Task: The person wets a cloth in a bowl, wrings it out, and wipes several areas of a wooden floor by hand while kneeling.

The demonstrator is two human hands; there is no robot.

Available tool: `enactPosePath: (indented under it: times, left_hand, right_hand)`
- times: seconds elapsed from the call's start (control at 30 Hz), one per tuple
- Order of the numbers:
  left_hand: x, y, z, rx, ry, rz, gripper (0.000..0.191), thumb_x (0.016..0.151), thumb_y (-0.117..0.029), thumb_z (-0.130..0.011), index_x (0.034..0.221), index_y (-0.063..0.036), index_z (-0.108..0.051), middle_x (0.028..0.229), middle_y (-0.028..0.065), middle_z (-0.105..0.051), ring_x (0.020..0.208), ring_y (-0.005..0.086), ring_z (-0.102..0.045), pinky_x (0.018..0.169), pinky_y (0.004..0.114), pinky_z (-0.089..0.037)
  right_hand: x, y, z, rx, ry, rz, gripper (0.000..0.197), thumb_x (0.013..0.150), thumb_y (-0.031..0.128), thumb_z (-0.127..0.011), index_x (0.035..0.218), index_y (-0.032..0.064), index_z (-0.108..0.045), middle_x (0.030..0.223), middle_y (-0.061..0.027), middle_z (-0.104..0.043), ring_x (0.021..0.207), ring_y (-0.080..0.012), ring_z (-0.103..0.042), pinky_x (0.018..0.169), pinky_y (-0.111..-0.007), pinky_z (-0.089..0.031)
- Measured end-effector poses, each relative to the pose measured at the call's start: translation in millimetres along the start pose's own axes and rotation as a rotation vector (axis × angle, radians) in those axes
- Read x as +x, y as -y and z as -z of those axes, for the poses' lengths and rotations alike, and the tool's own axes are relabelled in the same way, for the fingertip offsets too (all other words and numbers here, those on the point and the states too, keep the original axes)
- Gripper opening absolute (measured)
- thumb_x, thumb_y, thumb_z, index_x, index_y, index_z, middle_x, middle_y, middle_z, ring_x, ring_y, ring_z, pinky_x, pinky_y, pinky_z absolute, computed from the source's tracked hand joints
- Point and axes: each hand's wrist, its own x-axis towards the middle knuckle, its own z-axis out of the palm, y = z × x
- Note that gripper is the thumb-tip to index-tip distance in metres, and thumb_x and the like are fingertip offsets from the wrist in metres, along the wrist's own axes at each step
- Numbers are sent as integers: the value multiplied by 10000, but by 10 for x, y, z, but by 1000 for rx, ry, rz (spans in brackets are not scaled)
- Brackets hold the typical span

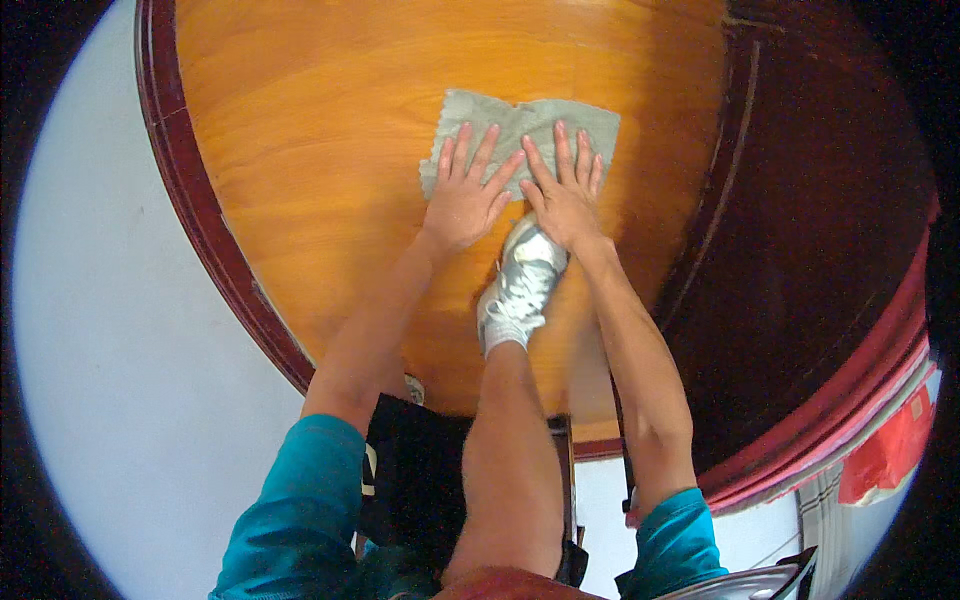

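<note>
A grey-green cloth (517, 112) with scalloped edges lies spread on an orange-brown wood-grain floor (315, 142). My left hand (466, 199) presses flat on its left half, fingers spread. On the right half rests my right hand (564, 191), palm down with the fingers apart; neither hand is curled around the cloth. My thumbs point toward each other, with a narrow gap between the hands. Just below my right hand is a white and grey laced sneaker (525, 277) on my foot, its toe close to the wrist.
A dark red baseboard (202, 232) curves along the white wall (112, 262) at left. Dark brown wooden furniture (795, 247) stands at right, with red fabric (840, 405) along its lower edge. A red item (889, 450) lies at the lower right.
</note>
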Motion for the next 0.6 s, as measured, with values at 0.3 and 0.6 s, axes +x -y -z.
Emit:
enactPosePath:
  times: [0.3,0.6]
  left_hand:
    - [1501,1122,1012,215,-193,-182,560,1022,-390,-488,1564,-316,-369,1687,75,-177,1539,406,-118,1217,602,-137]
    - [2103,1779,925,369,-278,-278,614,1055,-483,-398,1592,-198,-318,1676,144,-182,1536,394,-139,1243,515,-94]
  right_hand:
    - [1692,378,593,26,-358,34,595,1040,481,-417,1592,293,-302,1691,-162,-39,1530,-473,18,1178,-684,-18]
    - [2526,339,637,-94,-255,-13,617,1051,493,-320,1622,308,-177,1696,-163,16,1534,-462,50,1203,-635,22]
